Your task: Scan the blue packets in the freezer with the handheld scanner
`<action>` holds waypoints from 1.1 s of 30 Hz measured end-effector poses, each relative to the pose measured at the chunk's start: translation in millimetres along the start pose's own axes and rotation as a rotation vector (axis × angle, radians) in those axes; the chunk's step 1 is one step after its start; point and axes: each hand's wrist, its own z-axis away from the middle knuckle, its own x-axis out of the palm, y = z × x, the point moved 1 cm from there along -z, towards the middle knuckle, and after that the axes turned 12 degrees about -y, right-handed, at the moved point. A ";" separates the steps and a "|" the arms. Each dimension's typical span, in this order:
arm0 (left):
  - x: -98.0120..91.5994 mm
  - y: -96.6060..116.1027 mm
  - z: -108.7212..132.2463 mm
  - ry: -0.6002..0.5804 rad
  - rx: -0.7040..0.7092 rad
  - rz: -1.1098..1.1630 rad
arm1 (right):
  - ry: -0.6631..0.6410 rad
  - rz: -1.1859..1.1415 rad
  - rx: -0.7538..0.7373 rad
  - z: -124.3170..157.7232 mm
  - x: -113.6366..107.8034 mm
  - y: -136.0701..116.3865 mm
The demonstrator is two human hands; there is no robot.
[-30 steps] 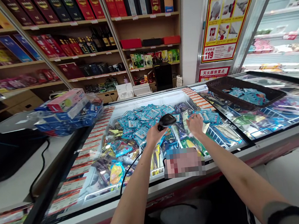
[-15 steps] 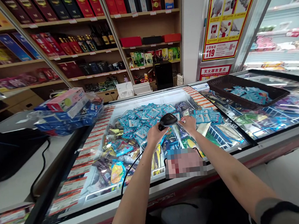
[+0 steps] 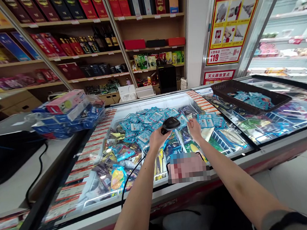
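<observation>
My left hand (image 3: 157,139) is wrapped round the handle of a black barcode scanner (image 3: 171,123), whose head points right. Its cord runs down past my left forearm. Between the fingertips of my right hand (image 3: 194,128) is the edge of a small blue packet (image 3: 182,121), just right of the scanner head. A heap of similar blue packets (image 3: 148,119) lies on the glass freezer top to the left. More packets (image 3: 211,120) lie in rows just right of my right hand. Near the front edge rests a flat, blurred-out object with a dark rim (image 3: 188,167).
A dark brown tray (image 3: 280,103) with blue packets stands on the freezer's right part. Plastic-wrapped blue packs with a pink box (image 3: 66,101) on top sit at the left. Beneath the glass are bagged frozen goods (image 3: 118,178). Shelves of boxes and bottles (image 3: 102,38) line the back.
A blue packet now shows clearly between the scanner and my right fingers, which have drawn slightly away from the scanner head. The view has shifted slightly.
</observation>
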 end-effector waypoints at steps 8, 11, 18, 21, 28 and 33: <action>0.5 0.5 0.4 -0.003 0.009 -0.014 | 0.014 0.004 -0.004 -0.3 0.7 3.2; 0.7 0.6 0.7 0.003 0.007 -0.024 | 0.011 0.000 -0.011 -1.2 2.0 5.0; 0.9 2.0 1.5 0.000 -0.010 -0.051 | 0.009 0.011 -0.032 -2.0 2.9 7.3; 0.6 2.4 1.6 -0.004 -0.012 -0.070 | 0.005 0.017 -0.033 -2.4 3.3 8.3; 0.4 3.0 2.1 -0.005 -0.010 -0.080 | 0.005 -0.007 -0.033 -3.2 5.1 10.5; -0.3 3.7 3.4 -0.003 0.000 -0.048 | 0.014 0.003 -0.031 -2.1 3.9 7.4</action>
